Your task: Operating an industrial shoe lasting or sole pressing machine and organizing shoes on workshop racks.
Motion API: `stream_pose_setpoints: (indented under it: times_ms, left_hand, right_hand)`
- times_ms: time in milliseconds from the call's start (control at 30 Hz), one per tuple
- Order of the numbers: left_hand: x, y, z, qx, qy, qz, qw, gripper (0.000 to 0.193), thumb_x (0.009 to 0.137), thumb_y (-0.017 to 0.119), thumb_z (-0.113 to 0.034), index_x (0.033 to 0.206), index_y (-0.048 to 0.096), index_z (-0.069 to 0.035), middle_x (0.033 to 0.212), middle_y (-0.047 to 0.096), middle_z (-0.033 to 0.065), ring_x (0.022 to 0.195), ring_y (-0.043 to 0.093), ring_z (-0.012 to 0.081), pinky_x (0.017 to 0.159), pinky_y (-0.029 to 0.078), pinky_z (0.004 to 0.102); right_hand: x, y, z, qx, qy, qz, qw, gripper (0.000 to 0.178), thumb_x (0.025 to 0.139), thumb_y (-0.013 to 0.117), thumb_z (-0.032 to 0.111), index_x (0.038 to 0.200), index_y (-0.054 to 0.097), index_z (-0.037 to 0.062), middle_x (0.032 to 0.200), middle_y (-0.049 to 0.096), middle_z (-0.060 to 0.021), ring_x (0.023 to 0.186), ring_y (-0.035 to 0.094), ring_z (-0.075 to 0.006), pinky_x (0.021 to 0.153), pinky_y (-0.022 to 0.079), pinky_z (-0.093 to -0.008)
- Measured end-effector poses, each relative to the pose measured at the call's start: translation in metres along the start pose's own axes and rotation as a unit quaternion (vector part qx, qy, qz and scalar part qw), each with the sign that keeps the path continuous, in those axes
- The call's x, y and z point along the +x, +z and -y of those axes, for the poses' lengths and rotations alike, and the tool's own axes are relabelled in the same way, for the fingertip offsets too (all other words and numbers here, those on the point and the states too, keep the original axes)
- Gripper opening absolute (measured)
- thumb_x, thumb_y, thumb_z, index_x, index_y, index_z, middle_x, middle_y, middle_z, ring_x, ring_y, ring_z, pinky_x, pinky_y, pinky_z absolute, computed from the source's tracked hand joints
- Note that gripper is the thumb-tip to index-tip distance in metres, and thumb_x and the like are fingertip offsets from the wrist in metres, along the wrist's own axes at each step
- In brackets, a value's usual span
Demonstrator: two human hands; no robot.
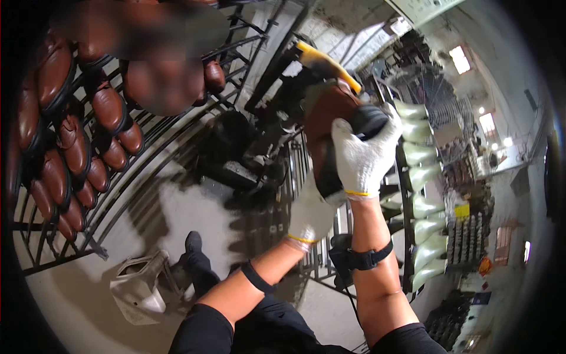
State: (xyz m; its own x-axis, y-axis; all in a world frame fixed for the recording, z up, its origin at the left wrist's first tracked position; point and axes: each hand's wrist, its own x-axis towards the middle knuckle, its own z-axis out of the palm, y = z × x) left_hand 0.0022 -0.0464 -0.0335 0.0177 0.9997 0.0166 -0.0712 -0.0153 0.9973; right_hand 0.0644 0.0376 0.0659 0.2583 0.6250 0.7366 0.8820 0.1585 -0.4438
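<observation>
A brown leather shoe with a black sole is held up in front of me, right of the middle of the view. My right hand, in a white knitted glove with a yellow cuff edge, grips the black sole at its upper right side. My left hand, gloved the same way, is at the shoe's lower end; its fingers are partly hidden behind the shoe. A yellow-orange piece lies against the shoe's upper end. I cannot make out whether it is attached there.
Brown shoes fill a black metal rack at the left. To the right stands a rack of pale green shoe lasts. Dark machinery sits beyond my hands. A white stool stands on the floor at lower left.
</observation>
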Motion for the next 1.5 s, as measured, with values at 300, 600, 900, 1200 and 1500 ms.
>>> stream_pose_setpoints:
  times_ms: [300,600,900,1200,1500]
  left_hand:
    - [0.009,0.008,0.03,-0.042,-0.011,0.023,0.999,0.073,0.09,0.083,-0.027,0.145,0.049,0.006,0.123,0.072,0.0247,0.108,0.073,0.0381,0.093,0.057,0.0417]
    - [0.004,-0.013,-0.002,-0.051,-0.045,0.083,0.994,0.08,0.089,0.081,-0.053,0.144,0.05,-0.003,0.121,0.072,0.0251,0.109,0.069,0.0478,0.089,0.057,0.0488]
    - [0.012,-0.003,0.008,-0.01,-0.061,0.081,0.995,0.083,0.089,0.082,-0.047,0.143,0.047,0.006,0.118,0.071,0.0296,0.108,0.071,0.047,0.089,0.058,0.0472]
    - [-0.012,-0.003,0.026,-0.062,-0.008,0.072,0.995,0.059,0.097,0.076,-0.035,0.139,0.055,0.0,0.119,0.071,0.023,0.106,0.07,0.0447,0.089,0.056,0.0467]
    - [-0.018,-0.01,0.062,0.113,0.175,0.069,0.976,0.046,0.096,0.076,-0.025,0.136,0.063,-0.007,0.119,0.073,0.0193,0.095,0.073,0.0395,0.077,0.06,0.0438]
  right_hand:
    - [0.025,0.026,0.002,-0.088,0.039,0.085,0.992,0.071,0.074,0.083,0.035,0.134,0.06,0.0031,0.123,0.068,-0.0245,0.114,0.068,-0.0431,0.102,0.053,-0.0451]
    - [0.032,0.018,-0.023,-0.066,0.038,0.099,0.992,0.094,0.073,0.086,0.024,0.152,0.044,-0.0056,0.13,0.063,-0.0244,0.121,0.063,-0.0368,0.108,0.048,-0.0425]
    - [0.024,0.032,-0.006,-0.119,0.015,0.082,0.989,0.097,0.071,0.085,0.025,0.153,0.044,-0.0061,0.13,0.062,-0.029,0.124,0.061,-0.0437,0.108,0.049,-0.0457]
    - [-0.006,0.011,-0.018,-0.084,-0.036,-0.009,0.996,0.093,0.069,0.088,0.02,0.15,0.048,-0.0017,0.124,0.066,-0.0227,0.113,0.068,-0.0393,0.102,0.053,-0.0428]
    - [-0.018,-0.003,0.0,-0.091,-0.04,0.052,0.994,0.088,0.071,0.087,0.021,0.147,0.049,-0.0021,0.126,0.066,-0.0239,0.114,0.067,-0.0407,0.103,0.053,-0.0455]
